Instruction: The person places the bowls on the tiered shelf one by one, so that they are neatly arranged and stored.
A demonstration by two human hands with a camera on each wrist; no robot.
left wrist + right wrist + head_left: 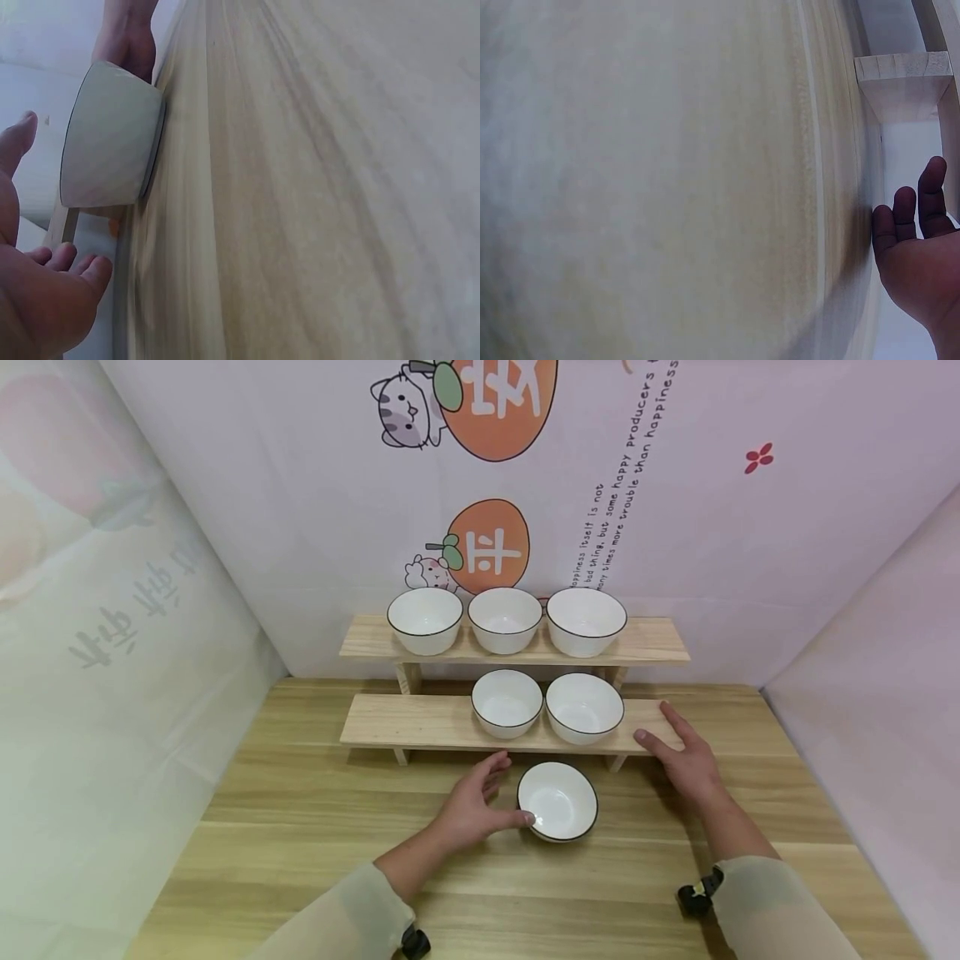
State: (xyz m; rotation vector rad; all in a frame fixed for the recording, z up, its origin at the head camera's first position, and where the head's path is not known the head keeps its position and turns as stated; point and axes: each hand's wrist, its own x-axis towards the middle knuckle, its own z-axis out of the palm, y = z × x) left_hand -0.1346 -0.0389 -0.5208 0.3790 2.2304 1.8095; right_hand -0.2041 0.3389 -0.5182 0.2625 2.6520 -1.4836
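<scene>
A white bowl with a dark rim [558,802] stands on the wooden table in front of a two-tier wooden stand. My left hand [474,806] is beside its left side, fingers spread, with the thumb tip overlapping the rim in the head view. The left wrist view shows a gap between those fingers and the bowl's side [109,142]. At the right end of the lower shelf [405,720], my right hand [692,767] has its thumb and index finger over the board. Below the board, the other fingers of the right hand [919,247] extend loosely in the right wrist view.
Two matching bowls, a middle one [507,703] and a right one [585,708], sit on the lower shelf. Three more, including a left one [425,621], line the upper shelf [660,642]. A printed cloth wall [300,510] rises behind the table [300,843].
</scene>
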